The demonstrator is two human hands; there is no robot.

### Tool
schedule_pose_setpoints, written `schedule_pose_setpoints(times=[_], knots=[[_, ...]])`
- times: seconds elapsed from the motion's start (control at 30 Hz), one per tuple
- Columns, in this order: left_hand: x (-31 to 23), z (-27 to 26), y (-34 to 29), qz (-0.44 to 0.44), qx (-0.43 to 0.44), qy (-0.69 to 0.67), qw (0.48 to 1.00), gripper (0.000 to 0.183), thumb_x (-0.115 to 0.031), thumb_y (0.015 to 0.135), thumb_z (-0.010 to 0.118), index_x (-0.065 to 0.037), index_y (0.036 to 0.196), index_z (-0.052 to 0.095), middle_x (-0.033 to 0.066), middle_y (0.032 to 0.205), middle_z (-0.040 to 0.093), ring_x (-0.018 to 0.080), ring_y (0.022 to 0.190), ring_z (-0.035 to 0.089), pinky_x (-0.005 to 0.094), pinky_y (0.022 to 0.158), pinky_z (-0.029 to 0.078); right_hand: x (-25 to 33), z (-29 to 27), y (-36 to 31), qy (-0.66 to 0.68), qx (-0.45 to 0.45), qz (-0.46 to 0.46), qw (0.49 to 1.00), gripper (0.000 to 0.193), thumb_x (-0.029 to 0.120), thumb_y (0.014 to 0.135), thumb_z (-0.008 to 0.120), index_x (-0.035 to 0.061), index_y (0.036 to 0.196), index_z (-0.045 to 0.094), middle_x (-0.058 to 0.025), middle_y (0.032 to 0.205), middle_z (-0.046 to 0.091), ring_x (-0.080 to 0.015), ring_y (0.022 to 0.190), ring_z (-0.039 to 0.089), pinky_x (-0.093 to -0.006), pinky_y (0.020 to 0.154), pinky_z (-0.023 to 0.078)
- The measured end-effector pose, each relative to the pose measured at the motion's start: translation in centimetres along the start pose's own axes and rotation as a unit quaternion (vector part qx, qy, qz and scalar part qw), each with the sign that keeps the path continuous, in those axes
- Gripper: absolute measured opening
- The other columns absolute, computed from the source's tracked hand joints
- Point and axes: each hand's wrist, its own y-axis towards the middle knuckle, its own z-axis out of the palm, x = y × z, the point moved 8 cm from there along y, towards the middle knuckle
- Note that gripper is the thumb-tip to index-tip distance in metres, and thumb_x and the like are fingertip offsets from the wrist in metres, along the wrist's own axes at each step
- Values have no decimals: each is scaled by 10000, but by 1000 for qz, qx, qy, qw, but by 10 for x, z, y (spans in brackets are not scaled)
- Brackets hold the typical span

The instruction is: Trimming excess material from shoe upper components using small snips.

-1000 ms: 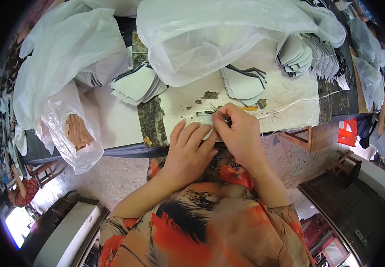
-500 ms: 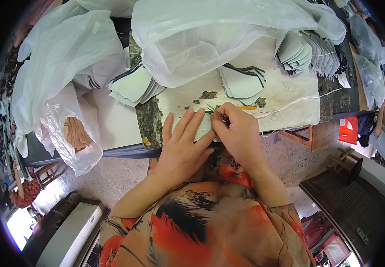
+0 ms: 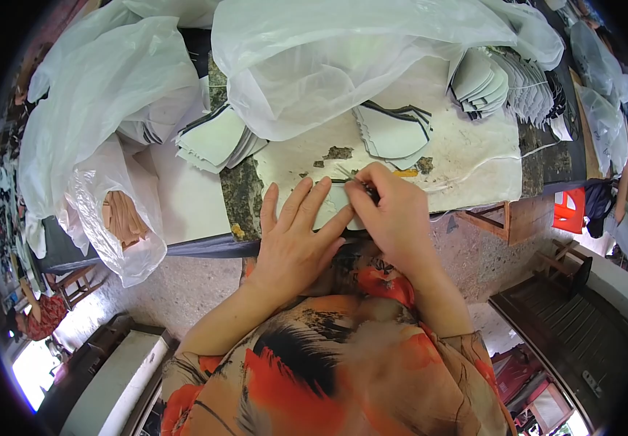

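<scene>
My left hand (image 3: 293, 236) lies flat with fingers spread on a pale cut piece (image 3: 335, 203) at the near edge of the work table (image 3: 241, 200). Beside it, my right hand (image 3: 394, 211) has its fingers pinched on a thin dark tool (image 3: 354, 183) whose tip touches the top edge of that piece. The tool's body is mostly hidden by the fingers. Just beyond the hands lies a stack of similar pale pieces with dark edges (image 3: 390, 131).
Large clear plastic bags (image 3: 343, 58) cover the back of the table. More stacks of cut pieces sit at the left (image 3: 216, 142) and far right (image 3: 499, 80). A bag with tan pieces (image 3: 121, 218) hangs at the left edge. An orange object (image 3: 568, 211) stands on the floor at right.
Both hands stay on the pale piece; the left hand has slid slightly and the right fingers have shifted a little along the piece's edge.
</scene>
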Motion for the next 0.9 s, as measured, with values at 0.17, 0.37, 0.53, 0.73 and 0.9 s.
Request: schedule_pose_setpoints(times=[0.17,0.37,0.53,0.73,0.9], knots=[[-1,1,0,0,4,-5,1000,550,-299,825,802,-252,1344,627,129,1538,480,328,1442,422,633,1190,206,-2,-11,2,-28,7,3,1000,191,210,937,677,31,909,617,-166,818,677,-392,766,665,-455,671,511],[-1,1,0,-6,-1,9,1000,646,-405,823,802,-166,1389,601,137,1533,496,339,1428,441,603,1198,226,1,-12,1,-54,-6,-24,998,202,204,928,689,13,924,623,-168,845,656,-372,785,645,-437,699,506],[-2,0,2,-21,-9,10,1000,757,-459,845,771,-85,1459,535,135,1508,509,328,1410,446,599,1192,235,3,-13,1,-64,-29,-35,997,193,182,920,698,1,954,639,-177,855,651,-358,776,639,-405,717,511],[-4,-1,4,-26,-8,15,1000,772,-475,842,771,-69,1457,542,138,1490,526,329,1399,457,597,1189,243,-1,-9,3,-64,-34,-16,997,173,156,911,695,-2,928,624,-176,850,646,-365,785,637,-418,716,509],[-6,-3,6,-33,-15,17,999,766,-473,840,775,-55,1443,554,139,1467,546,328,1388,470,591,1188,250,-2,-9,4,-88,-34,-18,995,177,160,909,692,-1,914,618,-176,852,650,-369,789,640,-428,714,507]])
